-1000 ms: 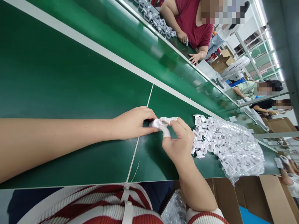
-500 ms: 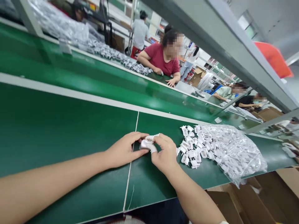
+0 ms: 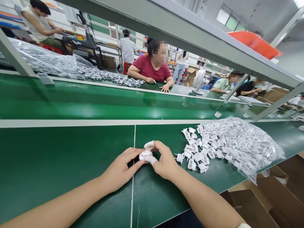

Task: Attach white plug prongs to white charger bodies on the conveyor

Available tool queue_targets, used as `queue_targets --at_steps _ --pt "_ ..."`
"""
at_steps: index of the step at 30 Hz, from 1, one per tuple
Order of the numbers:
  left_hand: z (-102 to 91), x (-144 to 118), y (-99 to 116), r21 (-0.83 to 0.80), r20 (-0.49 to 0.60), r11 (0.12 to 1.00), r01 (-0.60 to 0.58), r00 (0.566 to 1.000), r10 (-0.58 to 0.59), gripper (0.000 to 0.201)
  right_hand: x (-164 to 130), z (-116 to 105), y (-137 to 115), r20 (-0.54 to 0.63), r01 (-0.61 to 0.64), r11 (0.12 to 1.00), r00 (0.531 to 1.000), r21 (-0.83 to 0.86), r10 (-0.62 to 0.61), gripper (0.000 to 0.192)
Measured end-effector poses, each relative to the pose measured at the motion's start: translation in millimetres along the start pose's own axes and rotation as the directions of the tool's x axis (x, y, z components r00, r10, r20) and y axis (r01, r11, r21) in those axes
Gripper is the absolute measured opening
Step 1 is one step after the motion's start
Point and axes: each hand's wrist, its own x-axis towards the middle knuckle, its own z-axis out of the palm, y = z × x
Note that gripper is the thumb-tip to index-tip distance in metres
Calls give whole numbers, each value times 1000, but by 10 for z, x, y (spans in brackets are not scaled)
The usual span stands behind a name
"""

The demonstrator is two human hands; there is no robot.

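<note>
A small white plastic plug piece (image 3: 145, 155) sits pinched between the two hands just above the green surface (image 3: 59, 158), right over the pale seam line that crosses it. The left hand (image 3: 121, 169) closes on the piece from the near left side, thumb and fingers pressed against it. The right hand (image 3: 165, 160) meets it from the other side, its thumb and forefinger capped in white rubber finger cots (image 3: 149, 145) and clamped on the same piece, so both hands come together around it. Just to the right lies a loose scatter of small white plastic plug parts (image 3: 194, 152) with metal pins, spilling from a clear crinkled plastic bag (image 3: 244, 145) stuffed with more of them. Beyond a pale strip runs a glossy green conveyor belt (image 3: 106, 104). On its far side a person in a dark red shirt (image 3: 149, 68) rests both hands by another heap of white parts (image 3: 114, 79). Brown cardboard boxes (image 3: 273, 202) stand below the near edge at right
</note>
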Motion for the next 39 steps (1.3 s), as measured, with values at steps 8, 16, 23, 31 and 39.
queue_targets --at_steps 8,16,23,31,39 --pt "16 -10 -69 545 44 791 -279 951 305 43 -44 47 -19 -18 53 981 998 -186 -57 24" --pt "71 -13 -50 612 11 747 -260 947 321 44 -43 114 56 -77 77 991 993 -112 -86 26" --pt "21 23 2 443 -56 885 -143 981 187 32 -23 106 74 -19 70 989 997 -128 -73 23" --pt "1 22 6 362 -18 922 -139 988 155 24 -49 42 -1 82 88 978 994 -187 -74 18" --pt "0 51 -51 302 12 947 -110 994 111 29 -20 -2 -1 98 47 984 995 -173 -31 21"
